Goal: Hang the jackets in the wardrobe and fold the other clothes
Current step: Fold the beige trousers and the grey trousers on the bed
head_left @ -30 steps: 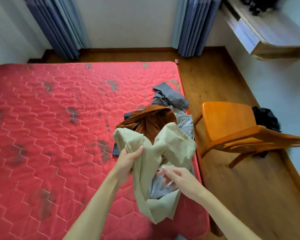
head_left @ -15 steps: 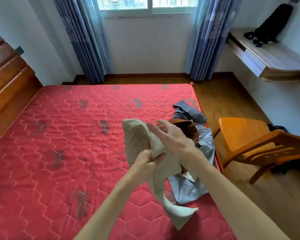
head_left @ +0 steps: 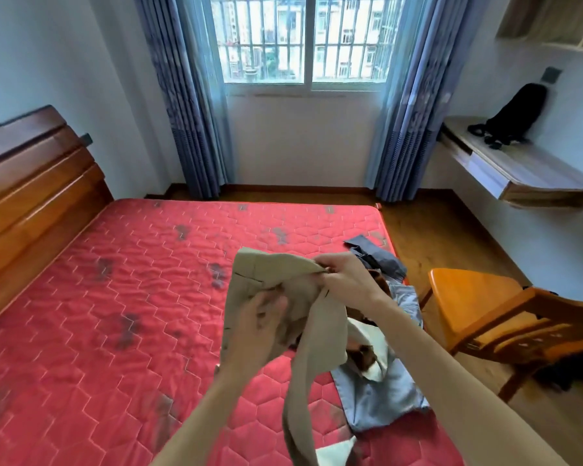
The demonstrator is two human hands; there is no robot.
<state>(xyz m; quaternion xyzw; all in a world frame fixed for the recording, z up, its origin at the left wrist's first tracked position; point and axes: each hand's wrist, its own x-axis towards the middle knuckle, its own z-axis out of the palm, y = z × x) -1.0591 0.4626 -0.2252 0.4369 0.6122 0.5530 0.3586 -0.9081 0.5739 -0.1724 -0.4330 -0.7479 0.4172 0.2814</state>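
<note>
A: A bedroom is shown; a red quilted mattress (head_left: 115, 314) fills most of the view, with a wooden headboard (head_left: 31, 183) at the left, a barred window (head_left: 303, 38) between blue curtains (head_left: 189, 105) at the far wall, and an orange wooden chair (head_left: 492, 314) just beside the bed's right edge; where is the garment being handled?

B: A beige garment (head_left: 276, 274) is held up above the mattress, near its right side; it is lifted clear of a pile of clothes (head_left: 384, 364) lying at the bed's edge, where grey-blue and brown pieces can be made out.

A: How is it gripped?

B: The right hand (head_left: 347, 280) is closed in a pinch on the upper edge of the cloth; the left hand (head_left: 260, 327) is placed against the fabric lower down, but it is blurred, so whether its fingers are closed cannot be told.

A: How is the cloth expected to behave?

B: It is judged light, soft and limp; one long part is seen drooping down toward the mattress, so it is likely to sag and twist unless a firm seam or band is taken at two spread points.

A: And its appearance?

B: Plain pale khaki, with stitched seams and a paler lining showing low down; whether it is trousers or a jacket cannot be settled.
</note>
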